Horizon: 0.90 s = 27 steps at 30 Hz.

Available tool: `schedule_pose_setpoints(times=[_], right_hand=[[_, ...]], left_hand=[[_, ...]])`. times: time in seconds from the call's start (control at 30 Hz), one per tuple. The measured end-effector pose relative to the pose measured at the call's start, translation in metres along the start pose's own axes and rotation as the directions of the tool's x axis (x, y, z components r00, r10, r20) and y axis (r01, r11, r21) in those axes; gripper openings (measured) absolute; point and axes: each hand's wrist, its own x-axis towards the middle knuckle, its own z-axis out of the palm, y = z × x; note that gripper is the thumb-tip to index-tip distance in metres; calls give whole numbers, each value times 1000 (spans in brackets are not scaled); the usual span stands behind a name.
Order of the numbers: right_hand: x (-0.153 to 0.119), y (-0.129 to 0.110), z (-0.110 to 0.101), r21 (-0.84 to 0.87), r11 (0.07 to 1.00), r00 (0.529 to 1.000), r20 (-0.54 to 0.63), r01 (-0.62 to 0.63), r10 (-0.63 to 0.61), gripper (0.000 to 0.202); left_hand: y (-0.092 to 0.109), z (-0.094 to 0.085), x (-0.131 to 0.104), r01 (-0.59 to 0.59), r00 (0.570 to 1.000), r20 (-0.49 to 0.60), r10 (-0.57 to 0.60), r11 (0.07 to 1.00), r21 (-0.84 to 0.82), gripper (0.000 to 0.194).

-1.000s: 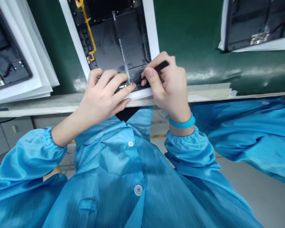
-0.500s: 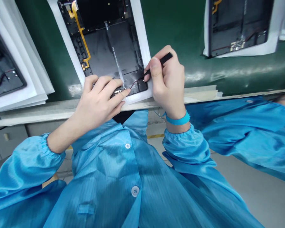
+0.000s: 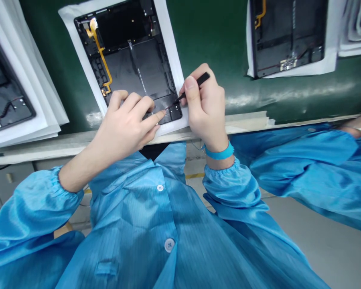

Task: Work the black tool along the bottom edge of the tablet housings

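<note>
An opened tablet housing (image 3: pixel 120 66), dark inside, lies on a white sheet near the table's front edge. It has an orange flex cable (image 3: pixel 104 60) on the left and a grey ribbon (image 3: pixel 138 72) down its middle. My left hand (image 3: pixel 129 120) rests over its lower edge with the fingers apart, the index fingertip at a thin dark red wire (image 3: pixel 169 107). Between the thumb and fingers of my right hand (image 3: pixel 206 104) is a slim black pointed tool (image 3: pixel 203 78). Its tip reaches the housing's lower right corner, by the wire. Part of the lower edge is hidden under my left hand.
Another open housing (image 3: pixel 289 36) lies on white sheets at the right, and one more (image 3: pixel 6 88) sits on stacked sheets (image 3: pixel 48 108) at the left. Green matting (image 3: pixel 210 36) covers the table. At the right is a co-worker's blue sleeve (image 3: pixel 313 160).
The view has shifted slightly, showing more of the housing's top. The tool's tip now shows at the corner, and my right hand sits a little lower. My left hand stays on the housing.
</note>
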Motion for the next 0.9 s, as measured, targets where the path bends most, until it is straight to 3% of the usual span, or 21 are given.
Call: schedule_pose_setpoints(times=[0.3, 0.5, 0.73, 0.83, 0.9], right_hand=[[-2, 3, 0, 14, 1000, 999, -37, -4, 4, 50], [-2, 12, 1, 55, 998, 998, 50, 23, -26, 48], [-1, 0, -1, 110, 992, 998, 50, -54, 49, 51], [0, -3, -2, 209, 976, 998, -21, -57, 63, 53], [-5, -5, -3, 306, 950, 989, -112, -57, 96, 52]], left_hand=[[7, -4, 3, 52, 998, 30, -52, 999, -10, 38], [8, -5, 3, 5, 999, 31, -8, 994, 109, 39], [11, -4, 0, 30, 995, 96, -41, 993, 117, 43], [2, -17, 6, 30, 987, 153, -39, 998, 61, 43], [-16, -34, 21, 30, 980, 196, -34, 999, 20, 47]])
